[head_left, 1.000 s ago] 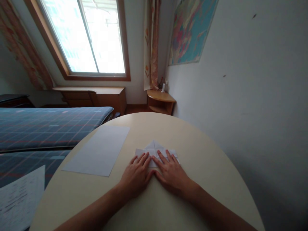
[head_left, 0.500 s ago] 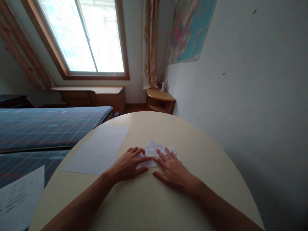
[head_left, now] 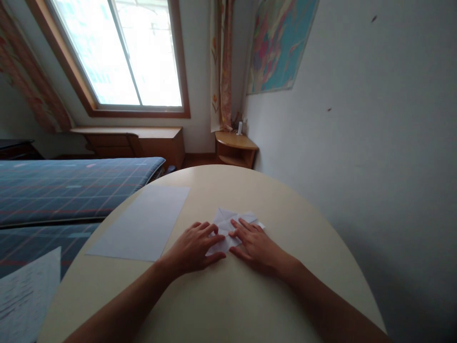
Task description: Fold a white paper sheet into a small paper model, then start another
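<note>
A small folded sheet of white paper [head_left: 224,219], with crease lines and a pointed corner at its far side, lies on the round cream table [head_left: 228,300]. My left hand [head_left: 194,245] rests at its left edge, fingers apart, the index finger and thumb reaching onto or beside the paper. Over the right part of the paper lies my right hand [head_left: 255,245], its fingers spread and pressing down. Parts of the paper are hidden under both hands. Neither hand grips it.
A flat white sheet [head_left: 143,224] lies on the table's left side. A printed page [head_left: 30,295] is at the lower left by the table edge. Beyond are a plaid mattress [head_left: 78,186] and a corner shelf [head_left: 235,140]. The wall [head_left: 374,157] runs along the right.
The folded paper has turned on the table, its far point shifting left. My fingers have moved slightly with it, and the camera view has shifted a little.
</note>
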`<state>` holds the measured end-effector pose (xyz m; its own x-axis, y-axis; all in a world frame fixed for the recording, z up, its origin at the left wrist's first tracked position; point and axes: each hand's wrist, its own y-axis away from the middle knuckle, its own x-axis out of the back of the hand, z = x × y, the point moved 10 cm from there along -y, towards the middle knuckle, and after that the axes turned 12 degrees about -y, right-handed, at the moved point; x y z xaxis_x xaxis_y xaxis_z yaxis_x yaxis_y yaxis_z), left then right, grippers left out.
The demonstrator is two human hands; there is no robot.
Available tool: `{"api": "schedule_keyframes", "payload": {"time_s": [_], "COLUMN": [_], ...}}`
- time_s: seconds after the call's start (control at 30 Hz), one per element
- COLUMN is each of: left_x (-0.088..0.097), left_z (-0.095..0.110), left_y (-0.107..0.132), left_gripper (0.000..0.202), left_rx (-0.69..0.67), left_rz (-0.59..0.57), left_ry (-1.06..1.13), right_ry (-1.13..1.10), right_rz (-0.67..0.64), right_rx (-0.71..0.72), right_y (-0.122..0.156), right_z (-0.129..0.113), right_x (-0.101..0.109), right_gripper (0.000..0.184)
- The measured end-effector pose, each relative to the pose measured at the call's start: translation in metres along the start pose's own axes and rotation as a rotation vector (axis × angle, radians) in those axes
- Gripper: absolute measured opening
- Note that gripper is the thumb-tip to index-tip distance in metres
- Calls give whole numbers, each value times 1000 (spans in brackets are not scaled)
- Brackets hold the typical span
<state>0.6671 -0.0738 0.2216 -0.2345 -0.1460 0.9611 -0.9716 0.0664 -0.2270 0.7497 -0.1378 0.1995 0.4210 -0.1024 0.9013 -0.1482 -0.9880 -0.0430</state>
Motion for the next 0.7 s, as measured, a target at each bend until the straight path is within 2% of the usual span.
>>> {"api": "schedule_keyframes", "payload": {"time_s": [0.17, 0.33, 0.7], "left_x": [-3, -1, 4], "left_z": [2, 4, 3], "left_y": [-5, -8, -3], "left_gripper": [36, 35, 27], "left_rx": [45, 59, 58], "left_rz": [10, 33, 32], "left_ry": [-9, -10, -15], "right_ry": [64, 68, 31], "right_rz": [64, 72, 56], "right_rx": [18, 66, -10], "right_y": [-2, -3, -4], "right_z": [-1, -5, 3], "right_x": [1, -3, -1], "right_gripper": [46, 47, 45]}}
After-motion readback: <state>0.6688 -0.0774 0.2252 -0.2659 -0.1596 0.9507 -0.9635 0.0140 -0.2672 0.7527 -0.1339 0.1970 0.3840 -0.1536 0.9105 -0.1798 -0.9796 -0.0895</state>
